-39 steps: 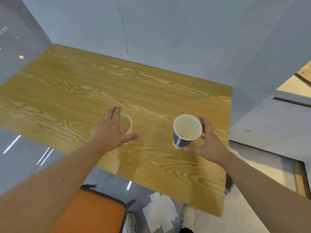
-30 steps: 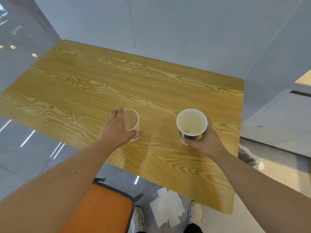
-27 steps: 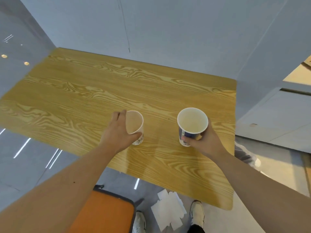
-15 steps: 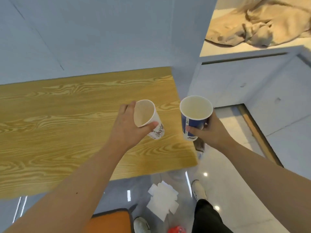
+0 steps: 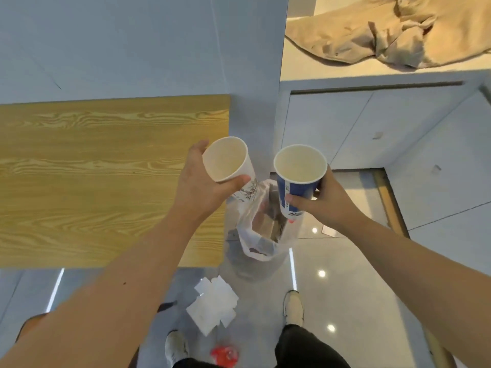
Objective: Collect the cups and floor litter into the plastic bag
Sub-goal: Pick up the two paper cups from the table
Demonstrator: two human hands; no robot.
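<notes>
Cups: two held, white cup (image 5: pixel 228 160), blue cup (image 5: pixel 299 176); one plastic bag (image 5: pixel 256 235).

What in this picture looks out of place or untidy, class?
Litter lies on the floor near the person's feet: a heap of white paper scraps and a small red item, too blurred to identify. A beige cloth lies crumpled on the ledge. Both cups, white and blue, look empty, with nothing spilled.
</notes>
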